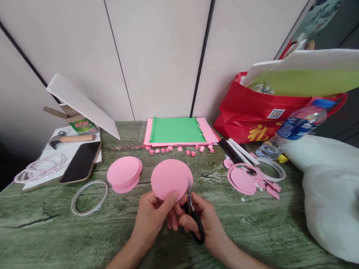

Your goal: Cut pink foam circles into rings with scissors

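Between my left thumb and fingers is a pink paper circle (170,176), pinched at its lower edge and raised above the table. My left hand (156,213) is closed on it. My right hand (202,218) is wrapped round the black handles of a pair of scissors (197,225). Their blades point upward and meet the circle's right edge; whether they are parted I cannot tell. To the left lies a small stack of pink paper circles (123,172). Pink paper offcuts and rings (243,180) lie to the right.
Small pink rolled pieces (180,149) line the front of green and pink sheets (177,130). Tape rolls (90,198) flank the work. At left are a phone (81,162), hammer (74,138) and beads (39,168). Right stand a red bag (250,115) and bottle (305,119).
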`<action>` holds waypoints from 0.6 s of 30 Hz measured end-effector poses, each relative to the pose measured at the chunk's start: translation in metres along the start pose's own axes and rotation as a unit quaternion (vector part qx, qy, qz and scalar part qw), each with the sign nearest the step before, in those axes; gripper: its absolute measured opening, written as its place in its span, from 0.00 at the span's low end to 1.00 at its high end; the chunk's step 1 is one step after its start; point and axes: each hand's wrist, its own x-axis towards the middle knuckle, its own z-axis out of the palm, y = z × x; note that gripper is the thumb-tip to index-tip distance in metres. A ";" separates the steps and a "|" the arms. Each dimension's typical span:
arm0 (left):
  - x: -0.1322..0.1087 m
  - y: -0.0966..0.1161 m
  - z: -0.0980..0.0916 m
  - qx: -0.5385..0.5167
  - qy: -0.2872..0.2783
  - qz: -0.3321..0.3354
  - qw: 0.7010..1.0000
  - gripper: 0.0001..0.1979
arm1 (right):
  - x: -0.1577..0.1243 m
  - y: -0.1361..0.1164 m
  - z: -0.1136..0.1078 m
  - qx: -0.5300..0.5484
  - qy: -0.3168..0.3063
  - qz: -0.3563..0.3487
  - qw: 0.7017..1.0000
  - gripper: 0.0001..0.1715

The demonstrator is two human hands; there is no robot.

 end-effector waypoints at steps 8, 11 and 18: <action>0.000 0.001 -0.001 0.044 0.019 0.015 0.999 0.20 | 0.000 0.003 -0.002 0.001 0.010 -0.005 1.000 0.25; -0.001 0.002 -0.001 0.052 0.019 0.019 0.998 0.19 | 0.001 -0.001 -0.002 -0.006 0.013 -0.013 1.000 0.26; -0.002 0.002 -0.001 0.059 0.023 0.013 0.998 0.18 | 0.002 -0.003 -0.001 -0.008 0.019 -0.011 1.000 0.26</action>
